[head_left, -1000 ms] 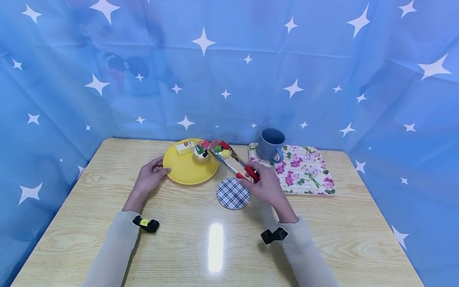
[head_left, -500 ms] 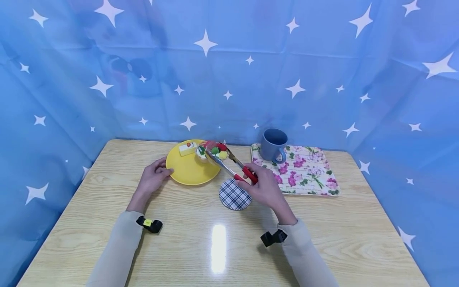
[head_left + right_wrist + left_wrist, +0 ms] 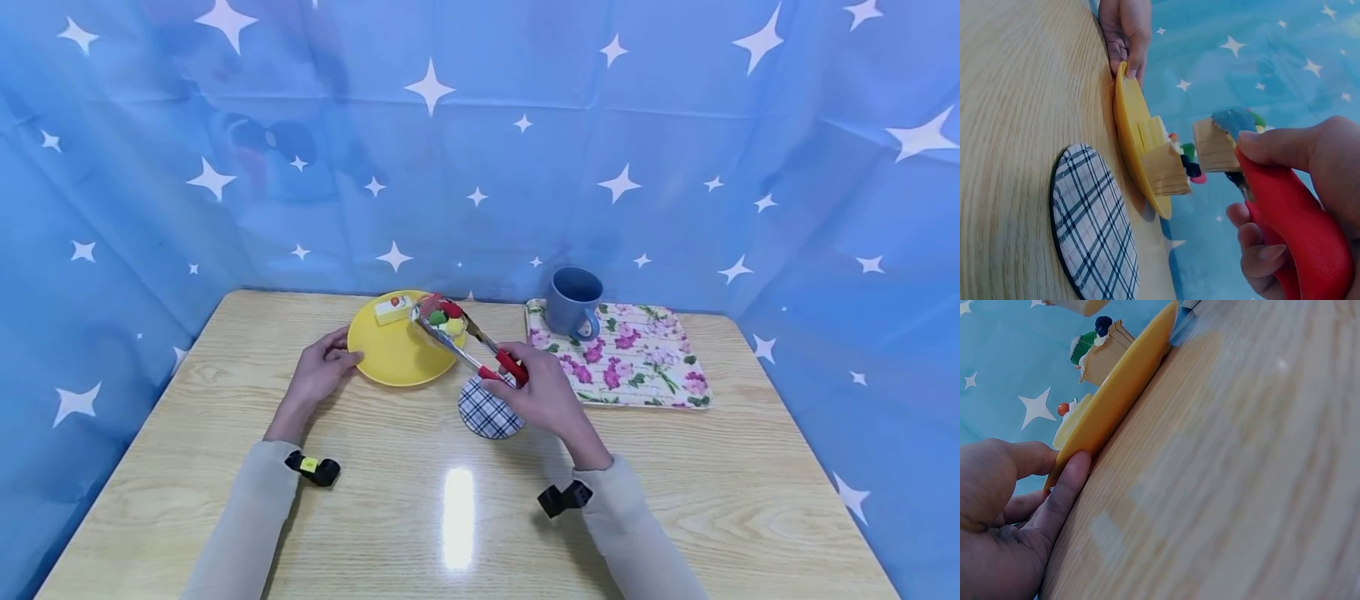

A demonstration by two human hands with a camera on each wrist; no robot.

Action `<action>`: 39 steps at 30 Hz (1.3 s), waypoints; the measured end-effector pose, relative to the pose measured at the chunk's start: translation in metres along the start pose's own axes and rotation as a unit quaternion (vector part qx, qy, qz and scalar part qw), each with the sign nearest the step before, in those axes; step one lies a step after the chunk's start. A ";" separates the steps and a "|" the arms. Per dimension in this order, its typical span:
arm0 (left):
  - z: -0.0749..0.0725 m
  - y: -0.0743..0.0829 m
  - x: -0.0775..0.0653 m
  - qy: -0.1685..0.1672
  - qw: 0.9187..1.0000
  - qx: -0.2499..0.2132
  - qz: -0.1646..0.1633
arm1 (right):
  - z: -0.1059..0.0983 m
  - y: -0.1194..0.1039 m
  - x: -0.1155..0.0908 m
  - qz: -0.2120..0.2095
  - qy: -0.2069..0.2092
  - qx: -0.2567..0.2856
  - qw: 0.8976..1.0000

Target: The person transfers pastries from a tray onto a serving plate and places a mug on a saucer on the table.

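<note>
Head view: right hand [image 3: 543, 387] grips red-handled tongs [image 3: 512, 367]. Their long axis runs diagonally, forward and left of that hand, with a fruit-topped toy tart [image 3: 444, 317] between the tips. Tart overlaps the right side of the yellow plate [image 3: 397, 358] from here. Left hand [image 3: 318, 371] pinches the plate's opposite rim, so the right hand is nearer the tart. White cake slice [image 3: 392, 310] sits toward the plate's far side. Plaid coaster [image 3: 491, 412] lies on the counter [image 3: 360, 533], near the right hand.

Left wrist view: thumb and fingers clamp the rim. Second tart [image 3: 1107, 356] stands on the plate, past the cake slice.

Right wrist view: held tart is just past the thumb, raised, visible gap to the second tart. Can't tell if it's fully over the plate.
</note>
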State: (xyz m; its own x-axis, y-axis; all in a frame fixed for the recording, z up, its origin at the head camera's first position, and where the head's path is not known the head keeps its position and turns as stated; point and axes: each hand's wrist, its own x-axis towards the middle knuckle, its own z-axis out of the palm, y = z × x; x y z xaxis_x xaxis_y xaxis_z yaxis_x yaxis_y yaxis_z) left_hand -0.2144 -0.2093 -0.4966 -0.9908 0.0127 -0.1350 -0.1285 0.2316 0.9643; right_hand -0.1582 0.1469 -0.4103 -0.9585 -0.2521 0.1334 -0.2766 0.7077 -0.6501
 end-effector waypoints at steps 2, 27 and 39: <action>0.001 0.000 0.001 -0.003 1.000 -0.002 0.002 | 0.001 -0.001 0.000 0.008 -0.001 -0.007 1.000; -0.001 0.020 -0.008 -0.005 1.000 0.001 -0.015 | 0.027 -0.021 0.014 -0.003 -0.027 -0.003 1.000; -0.002 0.005 0.001 0.000 1.000 0.012 -0.015 | 0.043 -0.027 0.021 -0.006 -0.046 -0.018 0.999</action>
State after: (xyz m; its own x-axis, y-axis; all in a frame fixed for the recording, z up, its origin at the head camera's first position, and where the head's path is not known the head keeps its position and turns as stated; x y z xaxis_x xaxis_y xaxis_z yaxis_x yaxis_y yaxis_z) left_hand -0.2160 -0.2099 -0.4918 -0.9864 0.0056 -0.1643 -0.1574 0.2552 0.9540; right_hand -0.1678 0.0939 -0.4217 -0.9453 -0.3186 0.0697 -0.2911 0.7277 -0.6210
